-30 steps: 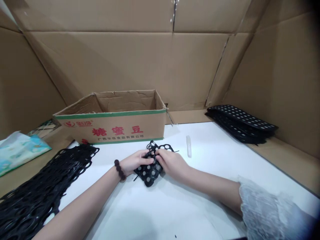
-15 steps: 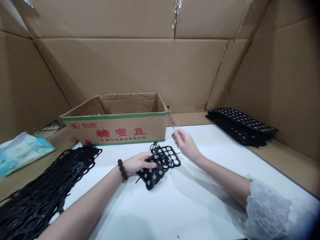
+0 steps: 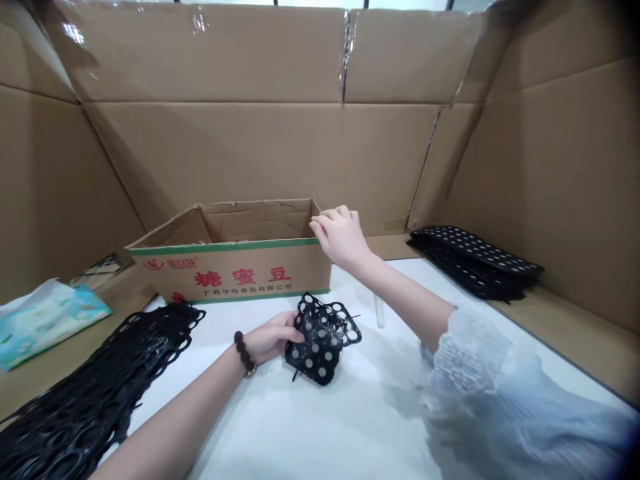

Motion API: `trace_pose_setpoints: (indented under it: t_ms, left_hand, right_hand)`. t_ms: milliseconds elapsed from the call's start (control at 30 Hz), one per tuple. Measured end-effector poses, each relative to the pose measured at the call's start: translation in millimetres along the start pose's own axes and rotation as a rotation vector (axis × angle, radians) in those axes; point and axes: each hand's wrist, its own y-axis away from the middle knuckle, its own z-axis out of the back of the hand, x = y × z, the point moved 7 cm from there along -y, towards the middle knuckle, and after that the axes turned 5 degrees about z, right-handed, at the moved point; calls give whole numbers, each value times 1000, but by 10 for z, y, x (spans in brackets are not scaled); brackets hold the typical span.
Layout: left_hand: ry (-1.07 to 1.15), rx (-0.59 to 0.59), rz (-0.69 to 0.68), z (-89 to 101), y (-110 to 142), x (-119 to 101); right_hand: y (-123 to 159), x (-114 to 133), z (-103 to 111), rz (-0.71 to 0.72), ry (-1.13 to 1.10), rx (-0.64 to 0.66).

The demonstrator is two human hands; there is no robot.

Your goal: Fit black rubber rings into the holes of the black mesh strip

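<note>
My left hand [image 3: 270,337], with a bead bracelet at the wrist, grips a small black sheet punched with round holes [image 3: 320,340] and holds it tilted up off the white table [image 3: 320,427]. My right hand [image 3: 340,233] is raised over the right front corner of an open cardboard box [image 3: 225,248] with red print. Its fingers are curled together, pointing down into the box. Whatever they hold is hidden.
A long pile of black hole-punched webbing [image 3: 100,390] lies at the left. A stack of black dotted sheets [image 3: 475,261] sits at the right. A small white stick [image 3: 379,311] lies behind my right arm. A tissue pack [image 3: 45,320] is far left. Cardboard walls surround the table.
My right hand left the black sheet and moved up and back to the box corner. My left hand kept the sheet and tipped it more upright. The view tilted upward.
</note>
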Motion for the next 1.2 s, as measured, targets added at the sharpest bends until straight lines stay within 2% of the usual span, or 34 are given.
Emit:
trace_pose_setpoints:
  t_ms: [67,167,233,267,367,467,700,767,867,933,1000,1033,1100,1200]
  left_hand:
    - [11,-8,-4,21,-13,5]
    - [-15,-24,23,57,-33,51]
    - [-29,-36,40,80,-35,77]
    - [-32,-40,42,87,-32,79]
    - [-32,-16,54,71,-17,75]
    - [-50,0,73,49,-9,70]
    - [-101,-15,122,44,-18,88]
    - [-85,-17,115,46,-24,83]
    - [-57,-46,86,83,-29,74]
    - [-70,-42,111,89,-25,101]
    - [-100,-16,142,70,-18,127]
    - [-109,-3,147,57,-16,130]
    - [-97,1,119,43,-19,107]
    - [-53,-19,70,43,-25,67]
  right_hand:
    - [308,211,90,185,-119,-41]
    - [844,523,-39,473,-260,137]
    - [1112,604,-206,539,-311,259]
    - [1196,606,-291,528,-344,313]
    - [1289,518,-472,380,-483,433]
    - [1285,386,-535,170,-634,487]
    - [1329,229,-718,-216,-1107,525]
    - [1315,165,-786,-323,-1186,501]
    - [1224,-45,-801,-417,-1159,341]
    - [1177,-322,-720,-540,-1036,121]
    - [1175,-560,-550,-638,-872,-109]
    - [1166,-599,-455,-625,-798,-175]
    - [1101,-466,-313,-451,-706,-156]
    - [1056,48,-278,-76,-611,82]
